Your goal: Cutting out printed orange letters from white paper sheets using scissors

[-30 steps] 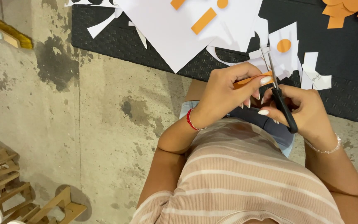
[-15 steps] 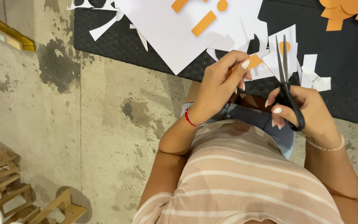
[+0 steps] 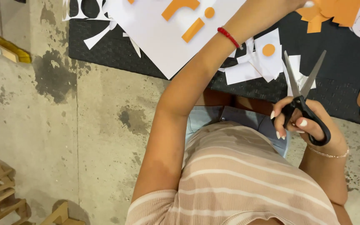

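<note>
We are sitting on a stained concrete floor (image 3: 42,125), facing a black mat (image 3: 334,91) with paper scraps, right hand (image 3: 309,125) gripping black scissors (image 3: 303,89), blades spread over the mat, left hand reaching out of view, grip impossible to tell.

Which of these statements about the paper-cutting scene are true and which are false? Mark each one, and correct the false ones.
1. The right hand holds black-handled scissors. True.
2. The scissor blades are closed. False: they are spread apart.
3. The left hand is in full view, holding a white scrap. False: the left arm reaches up to the top edge, with the hand cut off there.
4. A red bracelet circles the left wrist. True.
5. The mat under the paper is black. True.
</note>
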